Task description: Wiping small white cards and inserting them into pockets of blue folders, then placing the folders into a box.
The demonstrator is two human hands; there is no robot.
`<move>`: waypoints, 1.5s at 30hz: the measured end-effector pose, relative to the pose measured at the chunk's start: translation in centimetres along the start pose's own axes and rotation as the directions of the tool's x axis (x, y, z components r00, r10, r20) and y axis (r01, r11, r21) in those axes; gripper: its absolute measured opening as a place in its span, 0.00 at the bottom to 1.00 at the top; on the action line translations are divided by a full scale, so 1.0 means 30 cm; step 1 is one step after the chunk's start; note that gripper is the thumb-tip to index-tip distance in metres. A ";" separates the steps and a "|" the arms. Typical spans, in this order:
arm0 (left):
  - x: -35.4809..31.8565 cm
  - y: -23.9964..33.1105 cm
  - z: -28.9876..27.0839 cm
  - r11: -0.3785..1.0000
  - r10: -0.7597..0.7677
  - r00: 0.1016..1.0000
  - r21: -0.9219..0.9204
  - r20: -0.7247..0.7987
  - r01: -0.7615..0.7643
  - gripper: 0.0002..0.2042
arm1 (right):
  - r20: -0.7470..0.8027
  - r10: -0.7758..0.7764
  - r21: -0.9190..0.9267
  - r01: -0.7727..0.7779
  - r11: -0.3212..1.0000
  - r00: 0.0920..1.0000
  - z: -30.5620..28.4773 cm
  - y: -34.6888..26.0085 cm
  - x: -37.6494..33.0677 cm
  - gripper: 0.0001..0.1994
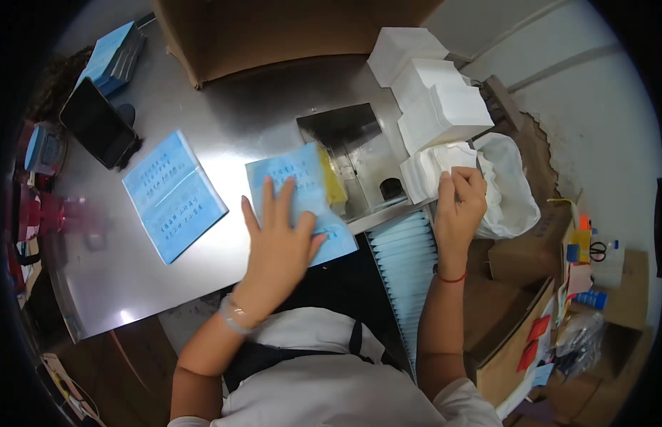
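Left hand (281,238) is pressing flat, fingers spread, on a light-blue packet (302,203) lying at the table (224,135) edge, long axis running away from the person. Right hand (459,203) is pinching the top white napkin (434,167) off the stack just right of the packet; right hand is nearer.

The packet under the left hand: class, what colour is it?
Light blue packet, with a yellow piece at its right edge; head view.
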State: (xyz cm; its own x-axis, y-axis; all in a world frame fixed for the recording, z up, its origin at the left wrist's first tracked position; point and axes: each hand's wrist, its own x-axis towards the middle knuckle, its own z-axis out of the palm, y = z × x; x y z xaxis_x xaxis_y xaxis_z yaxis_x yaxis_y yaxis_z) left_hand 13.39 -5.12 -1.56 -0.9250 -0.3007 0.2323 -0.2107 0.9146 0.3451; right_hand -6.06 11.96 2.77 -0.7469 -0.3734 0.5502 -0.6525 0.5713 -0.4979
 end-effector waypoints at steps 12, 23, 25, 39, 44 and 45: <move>-0.019 0.018 0.027 0.973 -0.079 0.977 -0.228 -0.196 0.033 0.22 | 0.006 0.010 0.020 -0.010 1.000 1.000 -0.003 0.014 -0.001 0.07; -0.004 -0.100 -0.071 0.996 0.080 0.997 0.049 0.015 -0.081 0.23 | 0.353 -0.646 0.396 0.518 0.759 0.677 0.136 -0.276 -0.329 0.13; -0.021 -0.105 -0.087 0.989 -0.049 0.999 -0.137 -0.005 0.048 0.22 | 0.288 -0.617 0.272 0.554 0.786 0.733 0.199 -0.244 -0.199 0.11; 0.048 -0.044 -0.093 0.994 -0.066 0.993 0.093 0.098 0.057 0.26 | 0.112 -0.252 -0.370 0.276 0.887 0.961 0.062 -0.027 -0.032 0.13; 0.175 -0.059 -0.029 0.975 0.189 0.979 0.102 0.080 -0.197 0.28 | 0.116 -0.196 -0.264 0.221 0.939 0.974 0.049 -0.022 -0.009 0.12; 0.164 -0.058 -0.046 0.976 0.187 0.979 0.101 0.083 -0.195 0.28 | 0.119 -0.195 -0.262 0.221 0.939 0.973 0.042 -0.015 -0.008 0.12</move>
State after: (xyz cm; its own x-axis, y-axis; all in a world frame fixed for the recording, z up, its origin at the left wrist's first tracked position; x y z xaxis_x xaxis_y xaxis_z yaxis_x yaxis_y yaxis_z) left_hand 9.62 -8.55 0.23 -0.9710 -0.1013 0.2164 -0.0576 0.9782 0.1994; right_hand -5.74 10.89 2.02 -0.6149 -0.5623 0.5529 -0.7440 0.6460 -0.1705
